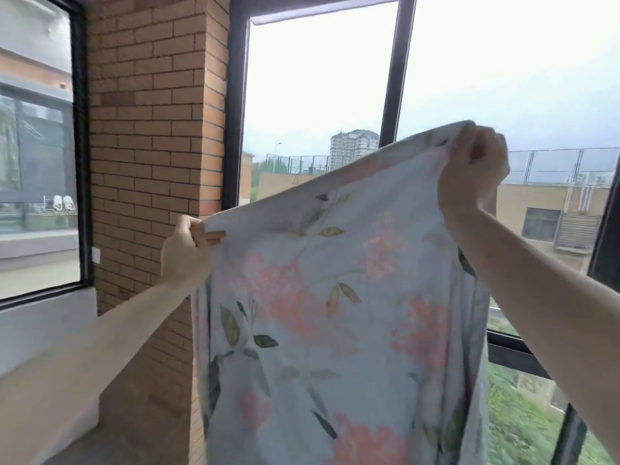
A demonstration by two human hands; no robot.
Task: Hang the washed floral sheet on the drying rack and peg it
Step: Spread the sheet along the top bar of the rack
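Windows (pixel 318 95) with dark frames ahead and at left, a brick pillar (pixel 154 129) between them, rooftops and a pale tower block (pixel 354 146) outside. No drying rack and no pegs in view.

Floral sheet (pixel 335 313) held up in mid-air before the right-hand window, pale blue with pink blossom and green leaves. Stretched along its top edge between both raised hands, hanging straight down and out of view past the bottom. Top edge slanted, low at left and high at right. Long axis apparently vertical, though the lower end is hidden, so not certain. Printed side facing the camera.

Right hand (pixel 473 172) raised higher, fingers curled tight round a bunched upper corner. Left hand (pixel 186 253) lower and further out, pinching the other end of the top edge between thumb and fingers.

Step in hand, by judgement: spreading the sheet open, before hanging. Next move likely calls for levelling the top edge, carrying it to the rack, draping it over a rail, then freeing one hand for pegs.
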